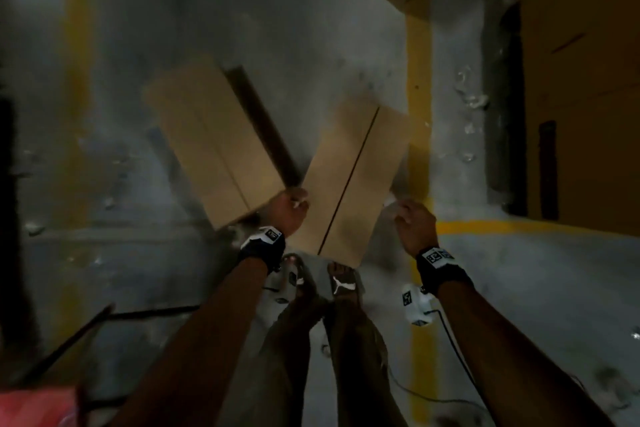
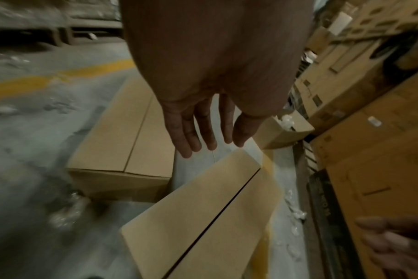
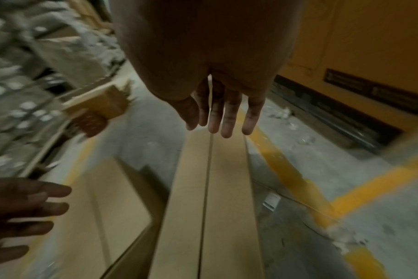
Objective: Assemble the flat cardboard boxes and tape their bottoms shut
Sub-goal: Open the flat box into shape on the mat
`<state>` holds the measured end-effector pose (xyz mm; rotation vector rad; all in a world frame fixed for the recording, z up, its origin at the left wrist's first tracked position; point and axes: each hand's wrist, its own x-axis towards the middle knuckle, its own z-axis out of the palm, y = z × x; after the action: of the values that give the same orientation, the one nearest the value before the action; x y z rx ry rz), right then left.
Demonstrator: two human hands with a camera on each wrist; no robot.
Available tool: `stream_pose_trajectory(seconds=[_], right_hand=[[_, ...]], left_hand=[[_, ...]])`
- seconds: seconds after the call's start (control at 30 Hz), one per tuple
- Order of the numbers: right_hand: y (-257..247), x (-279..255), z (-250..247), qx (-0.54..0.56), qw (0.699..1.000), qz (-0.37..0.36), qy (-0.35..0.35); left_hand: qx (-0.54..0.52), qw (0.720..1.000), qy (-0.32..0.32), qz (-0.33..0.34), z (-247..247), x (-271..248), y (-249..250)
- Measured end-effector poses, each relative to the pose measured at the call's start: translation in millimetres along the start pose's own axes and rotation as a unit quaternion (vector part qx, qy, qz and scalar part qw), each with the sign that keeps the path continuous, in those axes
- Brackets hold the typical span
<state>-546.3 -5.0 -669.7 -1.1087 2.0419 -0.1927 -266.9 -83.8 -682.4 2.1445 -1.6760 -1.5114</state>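
Two assembled brown cardboard boxes lie on the grey concrete floor (image 1: 311, 28) with their bottoms up. The nearer box (image 1: 353, 177) shows an open dark seam between its flaps; the farther box (image 1: 211, 139) lies just left of it. Left hand (image 1: 289, 208) — grip wide, fingers straight, holding nothing — hovers between the boxes. Right hand (image 1: 414, 224) — grip wide, fingers relaxed, holding nothing — hovers beside the nearer box's right edge. A yellow painted floor line (image 1: 419, 62) runs alongside.
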Motion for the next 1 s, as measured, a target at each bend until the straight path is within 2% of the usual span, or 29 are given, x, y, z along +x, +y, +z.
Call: stream_pose_trajectory(seconds=[0.2, 0.3, 0.4, 0.53, 0.6, 0.73, 0.87, 1.0], right_hand=[[49.0, 97.1, 76.6, 0.064, 0.995, 0.069, -0.031], [56.9, 138.9, 110.0, 0.077, 0.993, 0.065, -0.068], [65.9, 164.7, 138.8, 0.118, 0.988, 0.083, -0.058], [74.9, 170.7, 145.3, 0.146, 0.984, 0.089, -0.046], [74.9, 168.4, 137.5, 0.159, 0.982, 0.087, -0.051], [56.8, 148.7, 110.0, 0.202, 0.972, 0.110, -0.045], [22.0, 104.2, 59.4, 0.209, 0.974, 0.087, -0.012], [-38.4, 47.1, -16.8, 0.216, 0.974, 0.043, 0.042]], left_hand=[[0.060, 0.996, -0.050, 0.047, 67.7, 150.1, -13.9], [0.078, 0.993, -0.066, 0.065, 95.4, 196.0, -18.8], [0.061, 0.994, -0.073, 0.057, 114.9, 220.6, -30.6], [0.065, 0.989, -0.087, 0.101, 117.7, 227.2, -32.3], [0.053, 0.990, -0.095, 0.087, 113.6, 228.1, -23.5], [-0.057, 0.992, -0.093, 0.063, 99.5, 207.5, -6.9], [-0.122, 0.985, -0.076, 0.094, 67.2, 158.5, 20.9], [-0.156, 0.981, -0.036, 0.106, 2.6, 86.1, 82.9]])
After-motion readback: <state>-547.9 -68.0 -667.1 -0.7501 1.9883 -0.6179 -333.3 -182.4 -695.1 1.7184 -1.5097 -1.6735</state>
